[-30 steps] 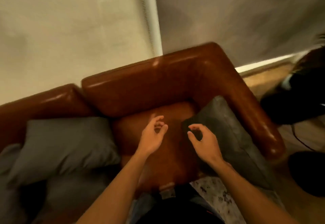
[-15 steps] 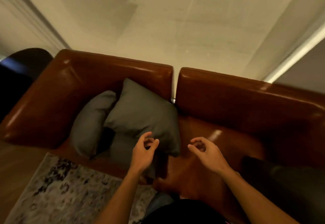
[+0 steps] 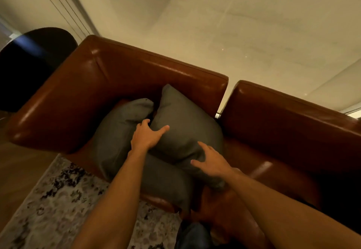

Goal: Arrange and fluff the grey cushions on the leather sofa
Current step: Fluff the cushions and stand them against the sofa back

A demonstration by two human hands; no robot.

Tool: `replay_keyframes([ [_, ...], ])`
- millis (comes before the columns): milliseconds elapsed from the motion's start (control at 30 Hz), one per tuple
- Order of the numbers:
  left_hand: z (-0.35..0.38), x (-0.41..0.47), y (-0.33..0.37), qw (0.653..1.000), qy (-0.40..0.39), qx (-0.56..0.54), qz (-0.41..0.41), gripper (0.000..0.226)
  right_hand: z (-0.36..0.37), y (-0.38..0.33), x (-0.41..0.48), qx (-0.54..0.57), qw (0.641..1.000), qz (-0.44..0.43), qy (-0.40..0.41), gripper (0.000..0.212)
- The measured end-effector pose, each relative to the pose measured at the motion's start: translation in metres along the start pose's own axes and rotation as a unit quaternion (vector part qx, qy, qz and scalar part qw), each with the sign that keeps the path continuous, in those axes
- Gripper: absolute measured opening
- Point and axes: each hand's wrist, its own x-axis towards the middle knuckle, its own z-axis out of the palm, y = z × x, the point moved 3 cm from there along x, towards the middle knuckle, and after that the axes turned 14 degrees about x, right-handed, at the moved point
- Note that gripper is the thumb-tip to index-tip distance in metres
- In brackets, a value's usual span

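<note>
Three grey cushions are piled in the left corner of the brown leather sofa (image 3: 136, 72). The top cushion (image 3: 185, 119) leans on the backrest. A second cushion (image 3: 115, 131) slumps against the armrest, and a third cushion (image 3: 166, 182) lies flat beneath them at the seat's front edge. My left hand (image 3: 145, 137) holds the top cushion's left edge, fingers tucked into the gap between the two upper cushions and thumb across its face. My right hand (image 3: 211, 162) rests with spread fingers on the top cushion's lower right corner.
A patterned light rug (image 3: 58, 200) lies on the wooden floor in front of the sofa. A dark round piece of furniture (image 3: 29, 63) stands beyond the left armrest. A narrow gap (image 3: 221, 110) splits the two backrest sections. A pale wall rises behind.
The view swung from the sofa's right corner to its left corner and closed in. Both hands moved forward from mid-air onto the top cushion.
</note>
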Motion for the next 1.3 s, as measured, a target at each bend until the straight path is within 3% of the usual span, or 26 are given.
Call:
replay_keyframes([
  [100, 0.003, 0.033, 0.0, 0.981, -0.139, -0.121, -0.062, 0.132, 0.004, -0.013, 0.019, -0.084, 0.994, 0.0, -0.074, 0.093],
  [200, 0.015, 0.045, 0.003, 0.966, -0.214, -0.124, -0.073, 0.15, 0.004, -0.025, 0.028, -0.11, 0.988, 0.005, -0.11, 0.093],
  [300, 0.025, 0.044, 0.001, 0.976, -0.184, -0.097, -0.065, 0.148, -0.001, -0.033, 0.023, -0.1, 0.99, -0.003, -0.099, 0.09],
  [500, 0.038, -0.017, 0.029, 0.994, -0.076, -0.081, 0.001, 0.112, -0.037, -0.026, -0.017, -0.135, 0.989, -0.048, -0.024, 0.091],
  [700, 0.035, -0.091, 0.082, 0.988, -0.022, 0.06, 0.143, 0.105, -0.111, -0.026, -0.061, -0.272, 0.946, -0.137, 0.112, 0.112],
  [800, 0.016, -0.123, 0.109, 0.958, -0.028, 0.169, 0.232, 0.106, -0.159, -0.016, -0.09, -0.322, 0.925, -0.146, 0.141, 0.122],
  [933, -0.006, -0.164, 0.161, 0.884, -0.015, 0.28, 0.373, 0.099, -0.217, 0.02, -0.133, -0.369, 0.913, -0.124, 0.126, 0.132],
  [1033, -0.004, -0.192, 0.206, 0.828, -0.011, 0.332, 0.451, 0.095, -0.249, 0.052, -0.168, -0.342, 0.932, -0.084, 0.089, 0.142],
  [1100, 0.005, -0.209, 0.236, 0.797, -0.016, 0.351, 0.491, 0.094, -0.271, 0.075, -0.196, -0.301, 0.947, -0.066, 0.084, 0.136],
  [1300, 0.058, -0.255, 0.327, 0.724, -0.018, 0.376, 0.578, 0.098, -0.316, 0.161, -0.273, -0.219, 0.958, -0.065, 0.172, 0.105],
])
